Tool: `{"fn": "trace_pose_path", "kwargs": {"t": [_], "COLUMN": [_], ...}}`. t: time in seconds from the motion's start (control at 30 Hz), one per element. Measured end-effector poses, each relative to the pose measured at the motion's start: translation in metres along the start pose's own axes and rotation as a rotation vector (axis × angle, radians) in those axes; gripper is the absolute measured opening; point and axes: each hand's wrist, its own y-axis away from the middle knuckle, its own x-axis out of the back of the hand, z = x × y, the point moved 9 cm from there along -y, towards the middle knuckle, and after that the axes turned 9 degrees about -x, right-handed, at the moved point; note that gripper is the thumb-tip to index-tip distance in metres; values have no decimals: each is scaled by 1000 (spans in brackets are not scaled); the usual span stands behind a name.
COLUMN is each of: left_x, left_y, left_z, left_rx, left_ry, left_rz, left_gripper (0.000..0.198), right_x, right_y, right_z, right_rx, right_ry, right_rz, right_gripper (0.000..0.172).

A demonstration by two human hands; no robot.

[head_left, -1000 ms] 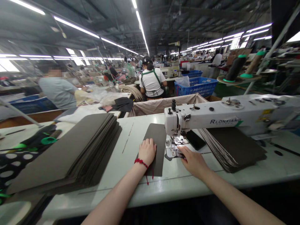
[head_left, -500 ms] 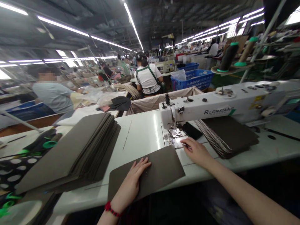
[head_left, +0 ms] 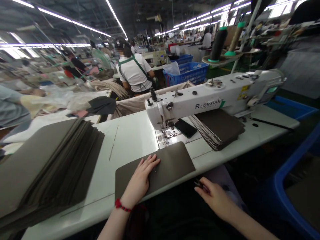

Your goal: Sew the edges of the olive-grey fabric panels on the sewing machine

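Rows of workstations run off under strip lights (head_left: 60, 13), and a co-worker in a green-strapped apron (head_left: 133, 71) sits with their back to me, just before a blue basket (head_left: 186, 74). Closer in, a tall stack of dark panels (head_left: 50, 170) fans out at the left end of my white table (head_left: 130, 140). To its right, my left hand (head_left: 141, 178) lies spread and pressing down on a single dark panel (head_left: 172, 163). The panel rests flat on the table, a little toward me from the sewing machine's presser foot (head_left: 166, 133), with its near corner close to the table's front edge. A phone (head_left: 185, 128) lies on the table just beside the foot, and a smaller stack of panels (head_left: 217, 128) sits further right, under the machine's white arm (head_left: 200, 103). My right hand (head_left: 215, 196) is below the table's front edge, its fingertips (head_left: 200, 187) pinched around a small dark tool (head_left: 201, 185), possibly snips, though it is too small to tell. A blue bin (head_left: 282, 196) stands at far right.

From here, the panel could slip over the front edge if my left hand eases off. Any tool points could nick the panel, and the phone could snag it near the foot.
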Motion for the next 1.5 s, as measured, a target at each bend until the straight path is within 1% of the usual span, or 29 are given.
{"fn": "trace_pose_path", "kwargs": {"t": [0.07, 0.17, 0.3, 0.47, 0.63, 0.73, 0.87, 0.93, 1.0, 1.03, 1.1, 1.13, 1.17, 1.23, 1.27, 1.3, 1.33, 1.37, 1.43, 1.5], "left_x": [1, 2, 2, 2, 2, 1, -1, 0, 1, 2, 5, 6, 8, 10, 11, 12, 15, 19, 30, 48], "left_y": [0, 0, 0, 0, -1, 0, 1, 1, 0, 0, 0, 1, 4, 12, 19, 26, 35, 45, 64, 81], "left_z": [1, 1, 2, 2, 1, 1, 0, -2, -2, -1, 5, 9, 14, 23, 26, 27, 25, 21, 9, -3], "left_rx": [3, 9, 14, 15, 15, 20, 21, 25, 31, 34, 38, 38, 34, 26, 27, 36, 53, 74, 116, 187], "left_ry": [-9, -19, -24, -28, -31, -27, -14, -1, 16, 23, 31, 26, 15, -19, -38, -53, -57, -43, 45, 190], "left_rz": [-4, -15, -21, -24, -16, -14, -10, -9, -22, -32, -53, -64, -77, -106, -119, -128, -132, -134, -128, -67], "left_gripper": [80, 80, 80, 81, 80, 80, 81, 80, 74, 68, 53, 50, 56, 85, 94, 97, 93, 85, 65, 45], "right_x": [1, 7, 14, 13, 13, 27, 47, 56, 60, 57, 45, 38, 32, 25, 23, 23, 25, 29, 41, 61], "right_y": [-5, -11, -16, -21, -23, -20, -13, -10, -8, -9, -14, -17, -21, -29, -31, -32, -32, -32, -30, -29], "right_z": [2, -3, -8, -7, -10, -11, -16, -28, -46, -55, -68, -70, -71, -67, -64, -61, -60, -59, -61, -64], "right_rx": [7, 51, 71, 72, 94, 97, 99, 159, 259, 316, 413, 443, 462, 480, 488, 499, 510, 515, 492, 425], "right_ry": [-18, -44, -10, 31, 40, 48, 199, 239, 246, 262, 322, 356, 385, 410, 408, 398, 378, 346, 243, 115], "right_rz": [50, 104, 151, 177, 166, 181, 136, 147, 190, 193, 168, 149, 129, 92, 72, 50, 30, 17, 14, 65], "right_gripper": [28, 31, 31, 29, 30, 30, 29, 25, 17, 21, 38, 44, 48, 49, 49, 50, 51, 50, 36, 21]}}
